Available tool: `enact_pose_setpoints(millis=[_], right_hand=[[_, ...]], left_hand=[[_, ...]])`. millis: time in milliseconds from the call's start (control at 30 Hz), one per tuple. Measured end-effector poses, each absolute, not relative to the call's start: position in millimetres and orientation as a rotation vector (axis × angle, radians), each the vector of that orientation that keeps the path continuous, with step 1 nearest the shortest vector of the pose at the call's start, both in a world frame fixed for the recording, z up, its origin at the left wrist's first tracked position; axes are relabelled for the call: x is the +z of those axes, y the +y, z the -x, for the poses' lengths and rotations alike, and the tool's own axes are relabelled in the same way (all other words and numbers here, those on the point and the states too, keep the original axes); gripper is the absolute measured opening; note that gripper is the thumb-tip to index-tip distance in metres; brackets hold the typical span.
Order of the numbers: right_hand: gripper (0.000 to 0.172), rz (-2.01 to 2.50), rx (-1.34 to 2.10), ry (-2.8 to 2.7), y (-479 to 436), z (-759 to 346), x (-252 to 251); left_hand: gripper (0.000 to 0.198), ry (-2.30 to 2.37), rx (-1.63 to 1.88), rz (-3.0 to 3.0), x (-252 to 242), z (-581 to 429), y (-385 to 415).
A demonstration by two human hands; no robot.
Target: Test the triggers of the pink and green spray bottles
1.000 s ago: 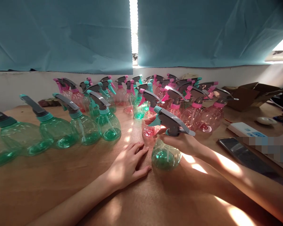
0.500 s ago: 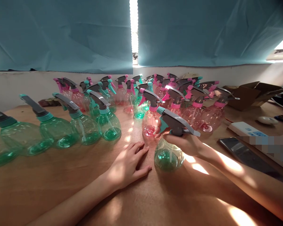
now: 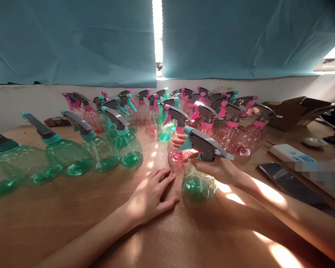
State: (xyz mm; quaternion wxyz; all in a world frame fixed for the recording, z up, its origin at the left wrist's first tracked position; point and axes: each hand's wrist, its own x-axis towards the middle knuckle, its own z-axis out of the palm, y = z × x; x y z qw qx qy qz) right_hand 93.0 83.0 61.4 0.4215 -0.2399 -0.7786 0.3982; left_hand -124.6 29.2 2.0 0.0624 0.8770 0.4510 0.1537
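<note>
A green-tinted spray bottle [image 3: 198, 186] stands upright on the table, with a grey head and a turquoise nozzle and trigger pointing left. My right hand [image 3: 213, 167] is round its neck just under the head, some fingers stretched out past the trigger at the left. Part of the neck is hidden behind that hand. Flat on the tabletop to the left lies my left hand [image 3: 153, 191], fingers apart, holding nothing. Just behind the held bottle is a pink spray bottle [image 3: 176, 152], partly covered by my right fingers.
A row of green spray bottles [image 3: 128, 149] runs along the left. Pink spray bottles [image 3: 226, 134] crowd the right, with more of both colours behind. On the right lie a phone [image 3: 279, 178], a white power strip [image 3: 289, 153], a mouse [image 3: 315, 142] and an open cardboard box [image 3: 289, 113].
My right fingers have opened forward from the trigger, which they were curled against. The bottle's head has shifted slightly left in view. My left hand stays where it was.
</note>
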Motion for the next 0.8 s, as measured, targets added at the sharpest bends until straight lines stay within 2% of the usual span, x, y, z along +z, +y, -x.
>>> enact_pose_setpoints(millis=[800], right_hand=[[0.067,0.731,0.976,-1.875,76.5,-88.5,60.9]], left_hand=[[0.055,1.362,0.472,-2.642,3.4,124.7,29.8]])
